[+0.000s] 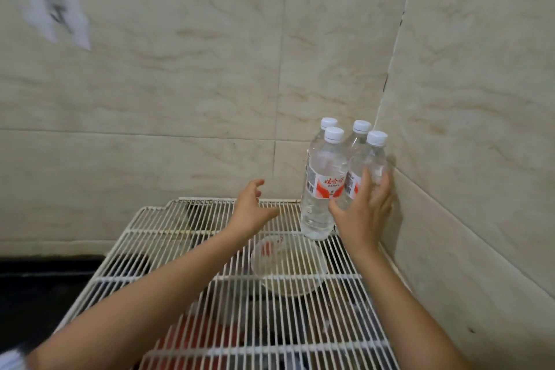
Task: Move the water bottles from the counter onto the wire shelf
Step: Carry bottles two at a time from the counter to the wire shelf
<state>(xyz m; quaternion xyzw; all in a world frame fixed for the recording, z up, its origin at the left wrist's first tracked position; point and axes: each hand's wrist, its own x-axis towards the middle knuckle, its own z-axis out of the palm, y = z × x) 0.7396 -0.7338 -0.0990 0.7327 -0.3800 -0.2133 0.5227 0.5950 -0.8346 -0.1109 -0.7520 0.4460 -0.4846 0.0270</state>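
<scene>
Several clear water bottles with white caps and red-and-white labels stand upright in the far right corner of the white wire shelf (168, 230), against the tiled walls. My right hand (365, 213) is wrapped around the front right bottle (371, 164), fingers curled on its lower half. Just left of it stands the front left bottle (322, 183), touching it. My left hand (250, 209) hovers over the shelf to the left of the bottles, fingers spread, holding nothing.
Under the shelf wires sits a round clear bowl (288, 264). Dark and red things lie beneath the shelf, blurred. Tiled walls close in behind and on the right. A dark counter (36, 288) lies lower left.
</scene>
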